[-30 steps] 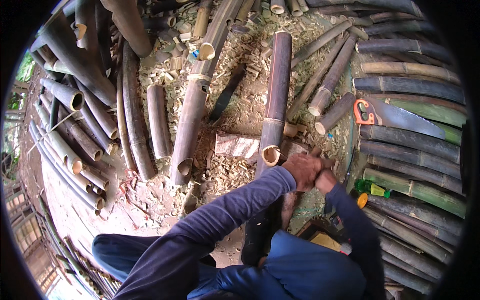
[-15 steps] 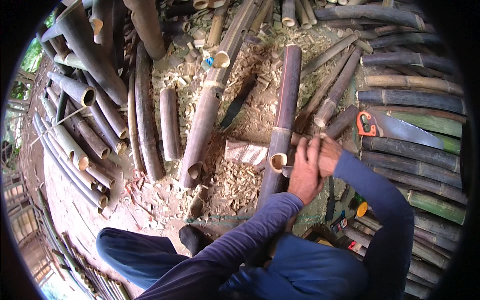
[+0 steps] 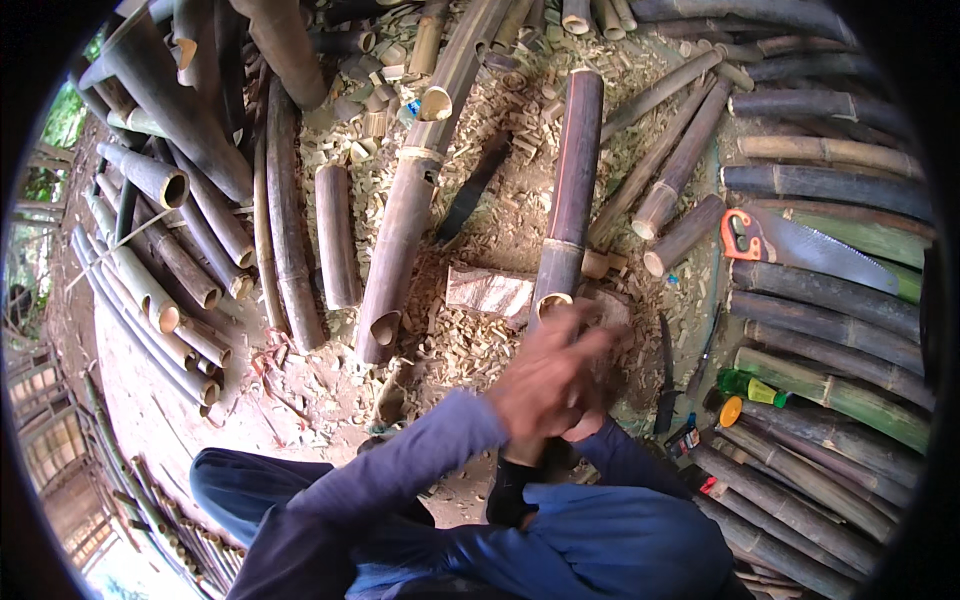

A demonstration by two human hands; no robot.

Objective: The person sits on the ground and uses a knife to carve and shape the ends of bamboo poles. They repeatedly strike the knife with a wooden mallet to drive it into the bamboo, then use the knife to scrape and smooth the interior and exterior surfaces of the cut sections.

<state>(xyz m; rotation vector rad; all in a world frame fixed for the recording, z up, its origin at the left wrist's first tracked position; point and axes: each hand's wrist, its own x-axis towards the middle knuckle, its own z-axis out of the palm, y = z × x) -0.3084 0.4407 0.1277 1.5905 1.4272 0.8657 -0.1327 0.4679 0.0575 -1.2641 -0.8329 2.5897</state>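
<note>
A dark bamboo tube [image 3: 575, 160] lies lengthwise in front of me across a pale wood block [image 3: 490, 290]. Near its close end is a cut opening [image 3: 553, 299] with a light inner rim. My left hand [image 3: 548, 378] is just below that opening, its fingers smeared by motion and covering the tube's near end. Close beneath it, my right hand [image 3: 584, 426] is mostly hidden, so its grip does not show. Whether either hand holds something cannot be made out.
Another bamboo tube [image 3: 395, 245] with a notched end lies to the left, among wood chips. A dark flat blade [image 3: 474, 190] rests between the tubes. On the right, an orange-handled saw [image 3: 805, 247] lies on stacked bamboo, with a green bottle [image 3: 748, 387] nearer me.
Both hands have come off the tube's right side, moving toward me and leftward, the left now over the right. The curved blade edge seen by the opening is out of sight. The view shifted slightly.
</note>
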